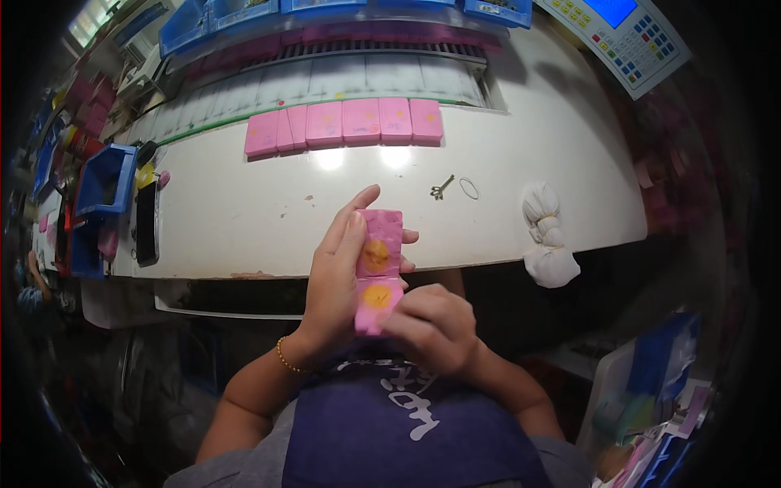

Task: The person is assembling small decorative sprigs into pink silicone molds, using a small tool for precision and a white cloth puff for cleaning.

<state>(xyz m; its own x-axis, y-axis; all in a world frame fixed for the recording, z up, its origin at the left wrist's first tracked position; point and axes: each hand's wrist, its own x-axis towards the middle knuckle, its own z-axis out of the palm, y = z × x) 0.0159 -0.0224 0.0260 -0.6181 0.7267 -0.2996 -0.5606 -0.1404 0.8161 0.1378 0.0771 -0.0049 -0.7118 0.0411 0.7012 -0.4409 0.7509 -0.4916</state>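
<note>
A pink rubber mold (pixel 380 224) lies opened into two halves, one above the other, in front of my body. Each half has a round yellow-orange patch in its middle. My left hand (pixel 332 272) is closed around its left side, with the thumb along the upper half and fingertips showing past the right edge. The curled fingers of my right hand (pixel 435 327) pinch the lower half at its right edge; the thumb is hidden. A small brass-coloured piece (pixel 442 188) and a thin oval loop (pixel 469 188) lie on the white table (pixel 220 203) beyond my hands.
Several pink blocks (pixel 360 121) stand in a row toward the back. A tied white cloth pouch (pixel 553 236) rests at the right front edge. Blue bins (pixel 106 179) and a black phone (pixel 147 224) are at left; a keypad device (pixel 622 37) is at upper right.
</note>
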